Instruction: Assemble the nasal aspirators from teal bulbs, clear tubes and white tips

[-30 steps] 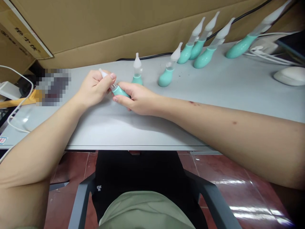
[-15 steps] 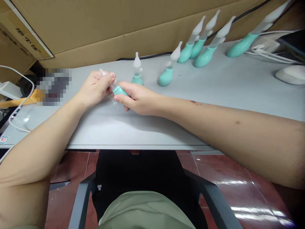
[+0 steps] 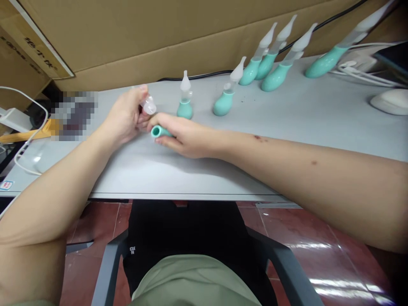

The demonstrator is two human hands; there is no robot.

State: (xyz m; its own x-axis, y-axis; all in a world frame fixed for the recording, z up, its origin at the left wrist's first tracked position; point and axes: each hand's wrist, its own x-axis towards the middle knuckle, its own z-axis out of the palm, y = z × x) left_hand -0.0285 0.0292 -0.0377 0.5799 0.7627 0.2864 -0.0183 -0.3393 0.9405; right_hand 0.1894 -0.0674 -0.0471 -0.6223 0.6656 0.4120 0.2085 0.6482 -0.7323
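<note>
The clear tip (image 3: 148,105), pinched in the closed left hand (image 3: 126,114), is best held squarely in line with the open mouth of the teal bulb (image 3: 158,131), which is gripped just beside it by the right hand (image 3: 185,136) on the counter (image 3: 287,123).

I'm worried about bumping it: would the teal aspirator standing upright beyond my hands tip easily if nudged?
Probably: the aspirator stands tall on a small rounded base, so a nudge likely topples it. Once down it may roll on the smooth table. It looks matte and rubbery, so hardly fragile.
</note>
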